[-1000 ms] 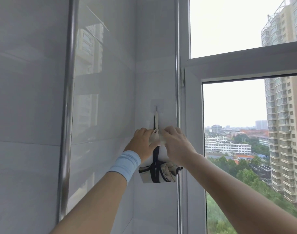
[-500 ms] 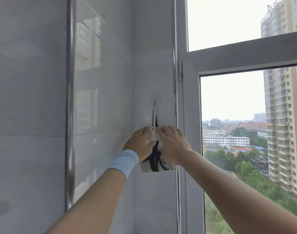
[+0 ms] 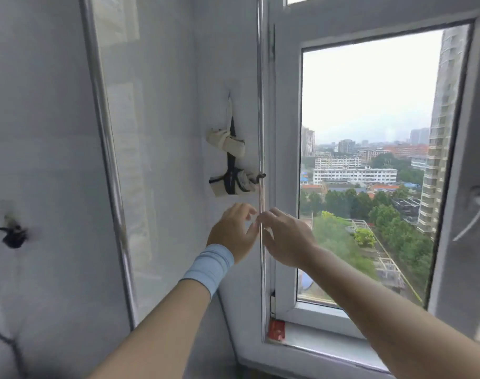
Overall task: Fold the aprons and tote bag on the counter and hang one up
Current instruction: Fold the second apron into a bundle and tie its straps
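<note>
Two small folded cream bundles hang on the white tiled wall from a hook (image 3: pixel 229 94). The upper bundle (image 3: pixel 227 143) is tied with a cream strap. The lower bundle (image 3: pixel 230 183) is wrapped in black straps. My left hand (image 3: pixel 233 231), with a light blue wristband, is below the lower bundle, fingers apart, touching nothing. My right hand (image 3: pixel 285 237) is beside it, also empty with spread fingers, in front of a vertical metal pipe (image 3: pixel 260 132).
A white-framed window (image 3: pixel 288 160) fills the right side, with its handle (image 3: pixel 476 206) at far right. A second metal pipe (image 3: pixel 107 160) runs down the wall at left. A black plug and cable (image 3: pixel 13 237) sit on the left wall. A red clip (image 3: pixel 276 330) is on the sill.
Both hands let go of the hanging bundles and dropped below them. The bundles now hang freely from the hook. My view has tilted downward, showing the sill.
</note>
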